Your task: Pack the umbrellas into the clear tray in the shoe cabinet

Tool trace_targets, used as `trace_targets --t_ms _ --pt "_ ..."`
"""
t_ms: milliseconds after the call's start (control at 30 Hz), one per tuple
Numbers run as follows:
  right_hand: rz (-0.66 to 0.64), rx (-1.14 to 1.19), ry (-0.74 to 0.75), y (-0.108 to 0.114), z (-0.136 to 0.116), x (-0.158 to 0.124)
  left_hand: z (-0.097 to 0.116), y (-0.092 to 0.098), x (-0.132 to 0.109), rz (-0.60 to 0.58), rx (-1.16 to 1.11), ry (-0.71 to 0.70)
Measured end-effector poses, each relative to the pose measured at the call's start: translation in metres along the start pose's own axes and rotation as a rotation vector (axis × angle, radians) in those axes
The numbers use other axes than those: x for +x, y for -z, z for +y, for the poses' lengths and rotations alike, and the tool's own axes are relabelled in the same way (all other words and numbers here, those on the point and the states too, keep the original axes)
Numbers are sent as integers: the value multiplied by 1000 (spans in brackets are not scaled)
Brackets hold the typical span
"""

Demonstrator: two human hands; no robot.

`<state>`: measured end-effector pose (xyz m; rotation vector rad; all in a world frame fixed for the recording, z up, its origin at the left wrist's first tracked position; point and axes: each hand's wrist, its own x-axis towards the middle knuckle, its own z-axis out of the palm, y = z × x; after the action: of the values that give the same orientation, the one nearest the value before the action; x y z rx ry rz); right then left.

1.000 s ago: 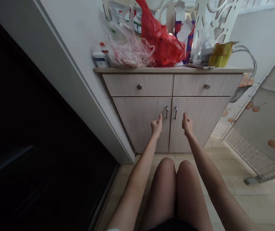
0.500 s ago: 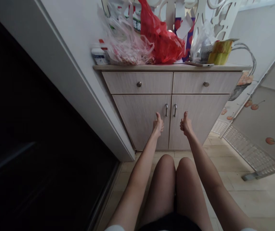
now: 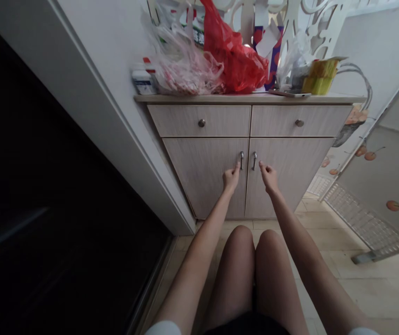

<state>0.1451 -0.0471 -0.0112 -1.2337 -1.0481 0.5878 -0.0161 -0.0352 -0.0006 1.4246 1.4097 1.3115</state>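
Both my arms stretch forward in front of a pale wood-grain cabinet [image 3: 199, 181] whose two doors are closed. My left hand [image 3: 231, 177] is curled into a loose fist, its thumb pointing up towards the left door handle [image 3: 241, 160]. Across the gap, my right hand [image 3: 268, 177] is also curled, with the thumb tilted inward near the right door handle [image 3: 254, 161]. No object shows in either hand, and both appear just short of the metal handles.
On the cabinet top lie a red plastic bag [image 3: 236, 60], a clear plastic bag [image 3: 188, 70], a white bottle [image 3: 144, 81], a phone [image 3: 289, 93] and a yellow container [image 3: 321, 77]. A dark door [image 3: 45, 186] stands left; a cherry-patterned panel [image 3: 388, 172] stands right.
Both thumbs, upright before, have tipped inward towards the door handles. The hands have turned slightly, with the fingers still curled. The cabinet doors stay closed.
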Motion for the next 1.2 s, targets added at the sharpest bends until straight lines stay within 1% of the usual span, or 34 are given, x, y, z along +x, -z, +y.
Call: trace_targets --t_ms 67,100,133,200,300,400,500,633,800,933,1067,1200 --pt "23 -40 103 -10 10 17 1 -10 14 122 158 -140" --pt "27 -53 127 -17 15 25 2 -15 21 161 217 -199" --pt "16 -65 138 -23 19 33 2 -22 27 168 247 -235" --pt "-34 -90 137 -35 26 46 2 -34 38 140 263 -256" --pt "-90 -101 139 -47 34 55 -3 -46 47 73 231 -219" --pt "-104 -73 168 -49 38 52 -11 -49 47 62 195 -209" --pt "-130 -64 214 -42 38 39 -17 -45 37 56 177 -219" --pt "-137 -68 263 -24 32 10 -22 -31 14 43 132 -215" --pt "-132 -57 236 14 20 -32 -31 -3 -27 42 2 -296" --pt "-105 -34 184 44 5 -59 -38 28 -65 82 -103 -320" --pt "5 -84 137 70 -8 -82 -38 66 -101 127 -204 -308" --pt "83 -153 126 100 -12 -101 -35 96 -127 192 -279 -288"
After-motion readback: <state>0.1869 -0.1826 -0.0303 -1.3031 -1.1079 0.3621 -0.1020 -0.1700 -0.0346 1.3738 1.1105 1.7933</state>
